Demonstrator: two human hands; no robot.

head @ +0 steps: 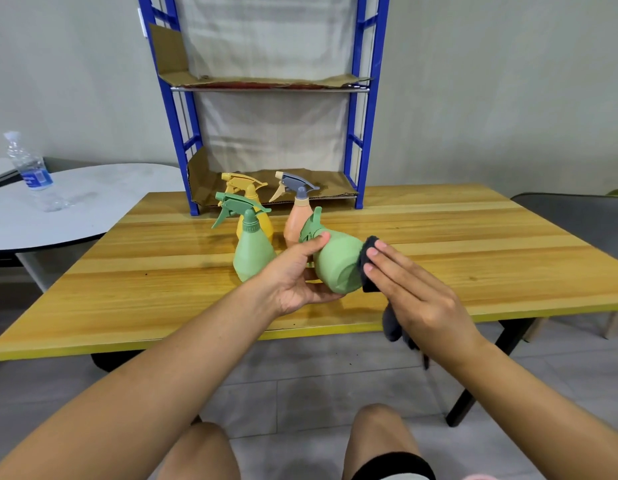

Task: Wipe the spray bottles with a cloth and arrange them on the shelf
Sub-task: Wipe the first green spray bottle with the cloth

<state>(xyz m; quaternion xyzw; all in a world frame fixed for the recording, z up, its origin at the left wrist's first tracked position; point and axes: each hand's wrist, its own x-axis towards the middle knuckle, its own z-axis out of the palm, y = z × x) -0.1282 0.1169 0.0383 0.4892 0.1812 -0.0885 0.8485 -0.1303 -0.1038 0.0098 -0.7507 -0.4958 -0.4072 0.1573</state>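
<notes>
Wooden table [439,237] with a yellow edge fills the middle of the view, set against a plain grey wall. At its far side stands a blue metal shelf [364,98] with two levels lined with brown cardboard; both levels hold no bottles.

Above the near part of the table, the left hand [293,278] holds a green spray bottle [338,261] tipped on its side, nozzle pointing away and its round base facing the person. The thumb rests on top near the neck, and the fingers curl underneath. The right hand [415,292] lies flat, fingers extended, pressing a dark grey cloth [368,265] against the right side of the bottle's base. The rest of the cloth hangs down below the palm, past the table's edge.

Just behind the held bottle, three more spray bottles stand upright on the table, close together: a second green bottle [252,251] nearest the left hand, a yellow bottle [248,202] behind it, and an orange bottle with a grey trigger [297,216] to the right, partly hidden by the held bottle. They stand between the hands and the shelf.

To the left, a separate white rounded table [75,209] carries a clear plastic water bottle [30,168]. The person's bare knees show at the bottom.
</notes>
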